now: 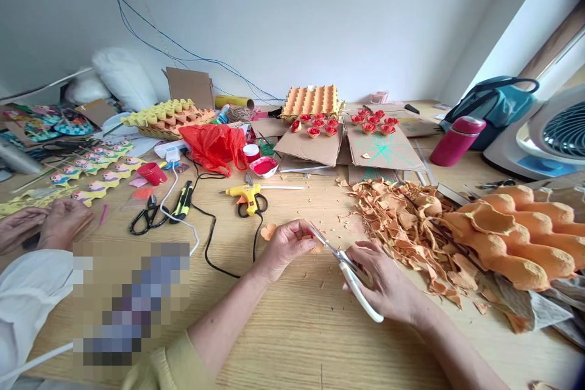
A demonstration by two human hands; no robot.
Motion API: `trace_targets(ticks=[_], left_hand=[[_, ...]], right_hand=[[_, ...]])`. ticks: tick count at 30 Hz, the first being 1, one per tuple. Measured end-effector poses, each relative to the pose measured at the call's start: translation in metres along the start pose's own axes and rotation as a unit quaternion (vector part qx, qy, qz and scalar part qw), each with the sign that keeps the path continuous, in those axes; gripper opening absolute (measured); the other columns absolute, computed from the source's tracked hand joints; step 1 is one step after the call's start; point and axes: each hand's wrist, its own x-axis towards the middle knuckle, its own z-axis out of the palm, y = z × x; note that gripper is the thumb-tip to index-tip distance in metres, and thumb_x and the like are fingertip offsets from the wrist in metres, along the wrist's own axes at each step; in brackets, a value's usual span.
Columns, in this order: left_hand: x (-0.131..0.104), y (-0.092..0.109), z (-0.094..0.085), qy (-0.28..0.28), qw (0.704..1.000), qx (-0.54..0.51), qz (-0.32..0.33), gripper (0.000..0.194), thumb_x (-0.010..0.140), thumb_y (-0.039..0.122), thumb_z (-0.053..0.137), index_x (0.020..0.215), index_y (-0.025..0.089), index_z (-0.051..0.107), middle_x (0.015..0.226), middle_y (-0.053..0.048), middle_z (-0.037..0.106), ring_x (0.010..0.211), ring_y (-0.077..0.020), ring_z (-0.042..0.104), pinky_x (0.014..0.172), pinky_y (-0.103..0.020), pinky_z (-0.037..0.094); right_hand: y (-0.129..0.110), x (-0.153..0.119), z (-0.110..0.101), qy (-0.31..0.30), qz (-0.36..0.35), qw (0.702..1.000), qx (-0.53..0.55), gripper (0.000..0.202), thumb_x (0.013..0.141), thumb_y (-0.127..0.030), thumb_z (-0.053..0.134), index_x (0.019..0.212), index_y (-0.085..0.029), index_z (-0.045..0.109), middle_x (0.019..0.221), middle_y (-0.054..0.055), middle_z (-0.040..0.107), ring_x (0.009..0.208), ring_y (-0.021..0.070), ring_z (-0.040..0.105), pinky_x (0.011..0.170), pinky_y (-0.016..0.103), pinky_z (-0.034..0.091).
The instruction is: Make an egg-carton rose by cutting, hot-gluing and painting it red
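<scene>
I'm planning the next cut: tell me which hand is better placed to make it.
Probably the right hand: it grips the white-handled scissors, which point toward the left hand, and the left seems busy pinching a small orange piece.

Smooth metal scissor blades (329,244), rough matt pulp tray (525,241)

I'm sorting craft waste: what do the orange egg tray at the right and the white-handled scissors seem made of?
Orange egg tray: likely molded paper pulp, matte, with rough cups. White-handled scissors: apparently metal blades, shiny; handles probably plastic, smooth and evenly white.
</scene>
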Motion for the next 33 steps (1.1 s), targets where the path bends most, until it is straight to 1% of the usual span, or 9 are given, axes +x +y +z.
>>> trace_targets(ticks=[3,6,11,15,19,25,30,33], left_hand=[[0.0005,0.0008,0.0004,0.013,1.0,0.0,0.001,0.029,0.066,0.031,0.088,0.077,0.016,0.065,0.079,-0.001,0.068,0.08,-0.0151,0.063,0.081,-0.029,0.048],[0.0,0.0031,0.0024,0.022,1.0,0.01,0.002,0.033,0.065,0.03,0.088,0.078,0.016,0.061,0.079,0.0,0.068,0.079,-0.0146,0.063,0.079,-0.028,0.047],[-0.0023,0.0084,0.0054,0.033,0.999,0.027,-0.002,0.038,0.065,0.03,0.087,0.084,0.018,0.056,0.08,0.001,0.068,0.076,-0.0124,0.061,0.074,-0.025,0.044],[-0.0028,0.0088,0.0041,0.026,0.999,0.046,0.0,0.038,0.067,0.028,0.086,0.087,0.019,0.054,0.079,0.002,0.068,0.077,-0.0126,0.06,0.076,-0.025,0.043],[-0.0022,0.0066,0.0018,0.024,0.999,0.049,-0.004,0.042,0.067,0.028,0.086,0.091,0.02,0.053,0.077,0.002,0.067,0.077,-0.013,0.06,0.077,-0.026,0.044],[-0.0028,0.0075,0.0015,0.024,0.998,0.054,-0.011,0.046,0.067,0.029,0.087,0.096,0.02,0.052,0.076,0.003,0.067,0.073,-0.0119,0.058,0.077,-0.026,0.044],[-0.0039,0.0081,0.002,0.02,0.999,0.047,-0.019,0.047,0.067,0.029,0.087,0.097,0.021,0.051,0.074,0.005,0.064,0.073,-0.011,0.056,0.076,-0.025,0.043],[-0.0046,0.0089,0.0027,0.016,0.999,0.039,-0.021,0.047,0.068,0.029,0.087,0.097,0.021,0.051,0.073,0.005,0.061,0.072,-0.0104,0.054,0.075,-0.024,0.042]], right_hand=[[0.0012,-0.0007,0.0006,-0.009,0.001,1.0,-0.024,0.02,0.094,-0.039,0.058,0.084,-0.023,0.054,0.082,0.002,0.064,0.078,0.0205,0.061,0.086,0.04,0.048],[0.0019,-0.0013,0.0009,-0.01,0.003,0.999,-0.035,0.02,0.094,-0.041,0.058,0.086,-0.023,0.055,0.084,0.002,0.065,0.078,0.0209,0.061,0.091,0.043,0.046],[0.0018,-0.0016,0.0011,-0.005,-0.004,0.999,-0.037,0.02,0.094,-0.039,0.057,0.084,-0.023,0.053,0.078,0.0,0.061,0.082,0.022,0.061,0.1,0.047,0.041],[0.0021,-0.0018,0.0019,-0.006,-0.006,0.999,-0.036,0.02,0.094,-0.038,0.058,0.083,-0.023,0.052,0.076,-0.002,0.058,0.076,0.0193,0.059,0.104,0.048,0.038],[0.0035,-0.0013,0.003,-0.013,-0.012,0.999,-0.045,0.019,0.096,-0.037,0.054,0.084,-0.022,0.051,0.075,-0.003,0.057,0.07,0.0166,0.056,0.107,0.049,0.033],[0.0067,-0.0021,0.0038,-0.016,-0.022,0.998,-0.054,0.021,0.098,-0.037,0.049,0.082,-0.023,0.049,0.075,-0.002,0.056,0.069,0.0159,0.053,0.108,0.048,0.032],[0.007,-0.0018,0.0042,-0.022,-0.029,0.999,-0.033,0.025,0.1,-0.038,0.046,0.08,-0.023,0.045,0.072,-0.003,0.053,0.065,0.0144,0.049,0.104,0.046,0.035],[0.0046,-0.0007,0.003,-0.024,-0.033,0.999,-0.008,0.026,0.101,-0.038,0.044,0.08,-0.023,0.045,0.073,-0.002,0.055,0.066,0.0151,0.05,0.1,0.044,0.038]])
